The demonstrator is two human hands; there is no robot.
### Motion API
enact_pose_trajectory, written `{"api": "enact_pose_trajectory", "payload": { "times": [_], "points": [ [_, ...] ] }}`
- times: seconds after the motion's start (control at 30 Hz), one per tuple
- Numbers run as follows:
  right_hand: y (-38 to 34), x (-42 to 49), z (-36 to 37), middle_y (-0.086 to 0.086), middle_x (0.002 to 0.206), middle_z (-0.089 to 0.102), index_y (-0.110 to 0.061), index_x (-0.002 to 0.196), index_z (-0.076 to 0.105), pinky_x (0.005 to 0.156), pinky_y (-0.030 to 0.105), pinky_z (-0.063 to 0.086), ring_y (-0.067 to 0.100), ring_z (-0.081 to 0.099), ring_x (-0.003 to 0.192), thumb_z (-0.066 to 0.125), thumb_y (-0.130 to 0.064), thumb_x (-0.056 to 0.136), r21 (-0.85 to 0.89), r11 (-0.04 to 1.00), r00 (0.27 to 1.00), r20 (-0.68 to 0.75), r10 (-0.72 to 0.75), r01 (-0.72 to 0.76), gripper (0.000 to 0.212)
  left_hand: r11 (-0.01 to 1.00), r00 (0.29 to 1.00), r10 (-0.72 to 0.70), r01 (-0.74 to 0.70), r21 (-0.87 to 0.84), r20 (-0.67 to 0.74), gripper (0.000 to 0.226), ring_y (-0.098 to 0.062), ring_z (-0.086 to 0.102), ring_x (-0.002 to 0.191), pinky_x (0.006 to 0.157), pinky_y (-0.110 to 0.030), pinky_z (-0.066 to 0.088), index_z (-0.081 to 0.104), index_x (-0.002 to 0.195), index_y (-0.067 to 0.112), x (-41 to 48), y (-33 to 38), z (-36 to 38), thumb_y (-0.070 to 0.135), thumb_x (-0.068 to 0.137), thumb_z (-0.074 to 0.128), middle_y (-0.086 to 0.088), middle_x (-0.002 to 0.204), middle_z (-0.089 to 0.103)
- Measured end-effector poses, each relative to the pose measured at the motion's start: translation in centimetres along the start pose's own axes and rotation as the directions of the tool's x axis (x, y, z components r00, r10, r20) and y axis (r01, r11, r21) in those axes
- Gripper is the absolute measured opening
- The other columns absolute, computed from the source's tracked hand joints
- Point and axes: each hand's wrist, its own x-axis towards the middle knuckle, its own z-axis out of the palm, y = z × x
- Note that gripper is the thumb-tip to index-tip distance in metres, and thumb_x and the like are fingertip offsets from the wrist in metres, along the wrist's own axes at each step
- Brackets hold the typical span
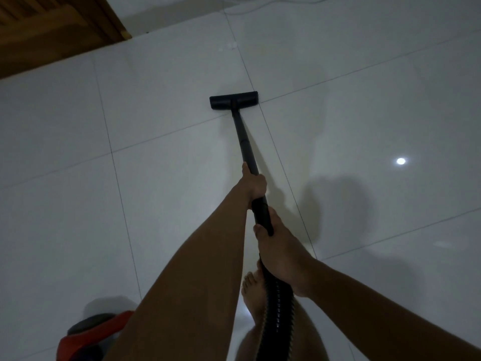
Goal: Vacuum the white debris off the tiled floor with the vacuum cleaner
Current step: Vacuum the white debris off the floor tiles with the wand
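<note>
A black vacuum wand (pixel 243 138) runs from my hands out to a flat black floor nozzle (pixel 233 100) resting on the white tiled floor (pixel 156 178). My left hand (pixel 253 185) grips the wand higher up the tube. My right hand (pixel 277 254) grips the thicker handle end, where the ribbed black hose (pixel 277 313) starts. A few small white bits of debris (pixel 229 46) lie on the tiles well beyond the nozzle, near a grout line.
The red and grey vacuum body (pixel 91 334) sits on the floor at the lower left. A wooden door (pixel 52 32) fills the top left corner. My bare foot (pixel 252 293) stands beside the hose. A thin white cord (pixel 260 6) lies at the far edge.
</note>
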Motion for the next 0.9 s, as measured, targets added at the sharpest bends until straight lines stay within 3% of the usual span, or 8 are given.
{"api": "enact_pose_trajectory", "payload": {
  "times": [0.27,0.37,0.47,0.6,0.77,0.9],
  "points": [
    [-4.6,3.4,-1.7,0.009,0.084,0.06,-0.055,0.152,0.021,0.059,0.033,0.06,0.018,0.062,0.058,0.04,-0.039,0.109,0.015,0.999,0.998,0.017,0.052,-0.052,0.05,1.0,1.0,0.018,-0.018,0.002,-0.004,0.071,-0.021,0.051,0.079,0.076,-0.037,0.048,-0.015,0.154,0.035,2.9,5.0,-1.4,0.024,0.105,0.035,-0.012,0.134,0.045],
    [-5.7,4.3,-2.6,0.007,0.081,0.063,-0.059,0.152,0.017,0.062,0.035,0.063,0.017,0.064,0.058,0.039,-0.042,0.108,-0.027,0.998,0.999,0.009,0.054,-0.053,0.052,1.0,1.0,0.013,-0.013,-0.015,0.006,0.071,-0.021,0.052,0.079,0.072,-0.036,0.048,-0.016,0.153,0.035,3.6,6.7,-1.5,0.024,0.105,0.034,-0.008,0.122,0.046],
    [-6.7,5.4,-3.9,0.004,0.081,0.064,-0.06,0.153,0.014,0.065,0.039,0.065,0.018,0.067,0.058,0.039,-0.043,0.108,-0.061,0.997,0.999,-0.001,0.045,-0.045,0.054,0.999,1.0,0.014,-0.013,-0.035,0.009,0.071,-0.02,0.052,0.08,0.065,-0.033,0.048,-0.015,0.154,0.035,4.3,8.4,-1.2,0.023,0.105,0.035,-0.011,0.129,0.047],
    [-8.2,6.6,-6.1,0.004,0.086,0.064,-0.06,0.153,0.016,0.056,0.029,0.059,0.017,0.067,0.058,0.039,-0.04,0.109,-0.071,0.997,1.0,0.012,0.028,-0.028,0.053,0.999,1.0,0.014,-0.014,-0.049,-0.003,0.071,-0.019,0.051,0.078,0.068,-0.034,0.048,-0.016,0.154,0.034,5.4,10.8,-0.7,0.022,0.105,0.034,-0.012,0.136,0.044],
    [-10.4,8.1,-8.3,0.003,0.085,0.061,-0.051,0.155,0.02,0.046,0.019,0.049,0.011,0.061,0.054,0.038,-0.038,0.11,-0.088,0.996,0.999,0.036,-0.019,0.022,0.05,0.999,1.0,-0.001,0.001,-0.042,-0.005,0.072,-0.021,0.051,0.078,0.075,-0.038,0.049,-0.017,0.153,0.035,6.7,13.5,-0.6,0.022,0.105,0.035,-0.011,0.128,0.046],
    [-12.2,9.6,-9.0,-0.002,0.085,0.06,-0.049,0.155,0.021,0.076,0.038,0.061,0.015,0.063,0.071,0.037,-0.039,0.11,-0.154,0.987,0.998,0.048,-0.048,0.055,0.05,0.999,1.0,-0.01,0.01,-0.036,-0.004,0.073,-0.022,0.052,0.078,0.072,-0.039,0.05,-0.017,0.153,0.035,7.7,15.6,-1.4,0.022,0.104,0.035,-0.014,0.128,0.047]
  ]
}}
